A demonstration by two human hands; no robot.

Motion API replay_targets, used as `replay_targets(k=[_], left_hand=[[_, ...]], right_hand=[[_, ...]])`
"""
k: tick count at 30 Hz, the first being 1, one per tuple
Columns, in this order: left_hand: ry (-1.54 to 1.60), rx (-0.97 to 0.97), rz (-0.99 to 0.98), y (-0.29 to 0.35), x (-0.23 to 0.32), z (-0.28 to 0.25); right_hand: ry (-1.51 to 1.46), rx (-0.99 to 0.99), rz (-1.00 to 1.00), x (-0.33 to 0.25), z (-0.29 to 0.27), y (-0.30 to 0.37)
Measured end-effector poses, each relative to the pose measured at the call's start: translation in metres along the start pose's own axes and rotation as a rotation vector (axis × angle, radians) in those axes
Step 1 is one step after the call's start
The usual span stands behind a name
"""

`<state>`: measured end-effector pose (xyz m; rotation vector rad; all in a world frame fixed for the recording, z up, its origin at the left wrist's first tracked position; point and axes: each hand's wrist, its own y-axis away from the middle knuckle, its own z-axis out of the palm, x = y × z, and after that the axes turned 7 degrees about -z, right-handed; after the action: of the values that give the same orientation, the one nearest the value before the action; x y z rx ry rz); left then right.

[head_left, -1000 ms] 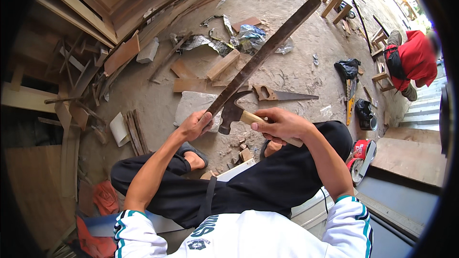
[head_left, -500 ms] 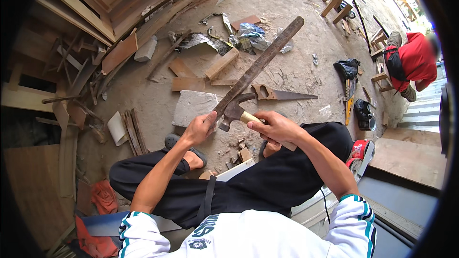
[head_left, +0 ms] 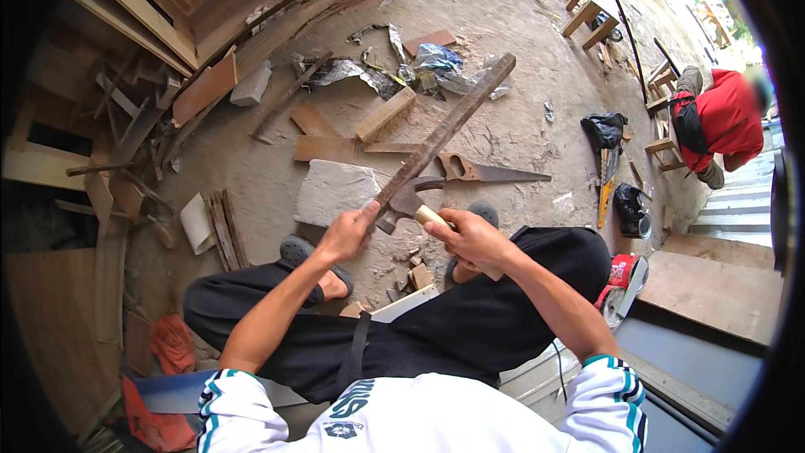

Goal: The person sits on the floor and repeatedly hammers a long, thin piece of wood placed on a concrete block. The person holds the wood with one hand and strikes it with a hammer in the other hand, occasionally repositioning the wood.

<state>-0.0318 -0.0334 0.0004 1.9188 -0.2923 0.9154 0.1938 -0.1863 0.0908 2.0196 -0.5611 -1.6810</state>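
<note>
My left hand (head_left: 348, 233) is closed around the near end of a long, dark, weathered wooden strip (head_left: 457, 122), which points up and away to the right. In my right hand (head_left: 471, 240) is a claw hammer (head_left: 408, 200), gripped by its pale wooden handle. The hammer's dark head lies against the strip just beyond my left fingers, with the curved claw on the far side. Whether a nail sits under the claw is too small to tell. Both tools are held above the floor, between my knees.
Beyond my feet lie a pale block (head_left: 335, 190), a handsaw (head_left: 503, 174), loose boards (head_left: 386, 113) and crumpled plastic (head_left: 438, 59). Wooden furniture parts crowd the left. A red-and-white power tool (head_left: 619, 278) is by my right knee. A person in red (head_left: 729, 122) bends at the far right.
The strip's far end has come down and nearer, and the whole view has shifted slightly. Both hands keep their grips, and the hammer head stays against the strip.
</note>
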Motion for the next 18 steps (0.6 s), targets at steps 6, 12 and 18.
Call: replay_targets(k=[6,12,18], left_hand=[[-0.024,-0.007,-0.054,0.005,0.011,-0.010],[-0.058,0.025,-0.056,0.002,0.008,-0.006],[-0.048,0.012,-0.095,0.006,0.013,-0.004]], right_hand=[[0.035,0.039,-0.011,-0.002,0.008,-0.003],[0.077,0.071,-0.039,-0.001,0.011,-0.004],[0.091,0.055,-0.006,0.003,0.014,-0.004]])
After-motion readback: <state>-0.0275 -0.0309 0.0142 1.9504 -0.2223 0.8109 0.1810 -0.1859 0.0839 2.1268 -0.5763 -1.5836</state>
